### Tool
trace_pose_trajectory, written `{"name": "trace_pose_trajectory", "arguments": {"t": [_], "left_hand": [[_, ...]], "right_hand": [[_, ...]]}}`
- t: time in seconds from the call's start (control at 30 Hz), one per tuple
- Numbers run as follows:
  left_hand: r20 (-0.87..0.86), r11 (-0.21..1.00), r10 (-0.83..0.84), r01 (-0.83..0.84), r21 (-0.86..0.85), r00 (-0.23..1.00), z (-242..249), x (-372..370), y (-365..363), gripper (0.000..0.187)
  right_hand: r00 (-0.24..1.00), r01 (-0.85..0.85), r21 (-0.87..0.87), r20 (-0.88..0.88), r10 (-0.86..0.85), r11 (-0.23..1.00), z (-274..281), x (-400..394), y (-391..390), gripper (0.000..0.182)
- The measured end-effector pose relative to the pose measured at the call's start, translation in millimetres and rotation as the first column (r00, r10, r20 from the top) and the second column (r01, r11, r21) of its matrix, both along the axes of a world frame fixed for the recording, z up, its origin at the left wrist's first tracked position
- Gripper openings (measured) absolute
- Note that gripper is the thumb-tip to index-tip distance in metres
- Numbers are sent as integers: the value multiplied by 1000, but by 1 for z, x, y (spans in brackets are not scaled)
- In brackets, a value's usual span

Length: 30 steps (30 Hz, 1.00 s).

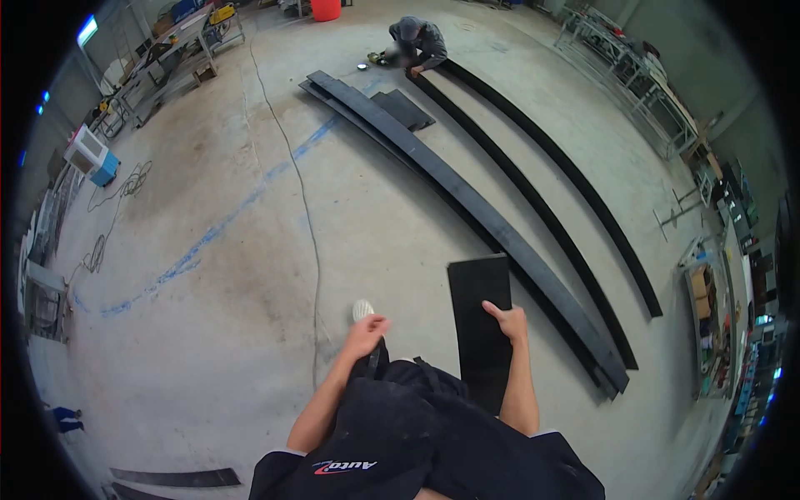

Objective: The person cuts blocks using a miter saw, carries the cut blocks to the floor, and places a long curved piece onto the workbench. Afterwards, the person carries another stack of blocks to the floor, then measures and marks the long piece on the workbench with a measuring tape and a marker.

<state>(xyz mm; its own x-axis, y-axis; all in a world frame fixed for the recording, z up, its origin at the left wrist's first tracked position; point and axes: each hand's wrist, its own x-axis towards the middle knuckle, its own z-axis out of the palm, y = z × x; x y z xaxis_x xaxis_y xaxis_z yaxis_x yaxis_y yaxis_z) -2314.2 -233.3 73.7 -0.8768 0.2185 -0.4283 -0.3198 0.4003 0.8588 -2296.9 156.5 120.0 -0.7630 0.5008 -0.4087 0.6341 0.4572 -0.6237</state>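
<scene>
A flat black rectangular panel (482,325) hangs upright at my right side. My right hand (508,320) grips its right edge, with the thumb across the front face and the fingers hidden behind. My left hand (365,335) is in front of my left thigh, above a white shoe (362,310). Its fingers are loosely curled in, and I see nothing in them. Just beyond the panel, a stack of long dark metal strips (467,193) lies on the floor.
Two long black beams (533,196) (575,171) lie right of the stack. At their far end a person (419,42) crouches. Smaller dark plates (404,108) lie beside the stack. A cable (304,196) crosses the floor. Workbenches (171,50) and a white-blue cooler (92,156) stand left.
</scene>
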Motion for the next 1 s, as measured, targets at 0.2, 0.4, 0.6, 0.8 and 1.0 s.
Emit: {"name": "trace_pose_trajectory", "arguments": {"t": [0.2, 0.4, 0.6, 0.8, 1.0], "left_hand": [[-102, 856, -25, 74, 511, 994, 8, -182, 97, 71], [281, 346, 415, -436, 831, 865, 76, -386, 90, 58], [555, 265, 247, -607, 750, 794, 41, -568, 75, 72], [673, 276, 124, -677, 683, 729, 13, -756, 90, 90], [722, 322, 126, -717, 619, 680, 24, -880, 113, 97]], "right_hand": [[936, -290, -35, -218, 276, 956, 145, -259, -115, 64], [789, -462, 67, -423, 445, 884, 182, -438, -186, 94], [829, -436, 45, -368, 421, 899, 124, -566, -125, 101], [851, -512, 146, -43, 523, 846, 106, -711, -79, 95], [659, -723, -17, 281, 697, 691, 91, -902, -31, 102]]}}
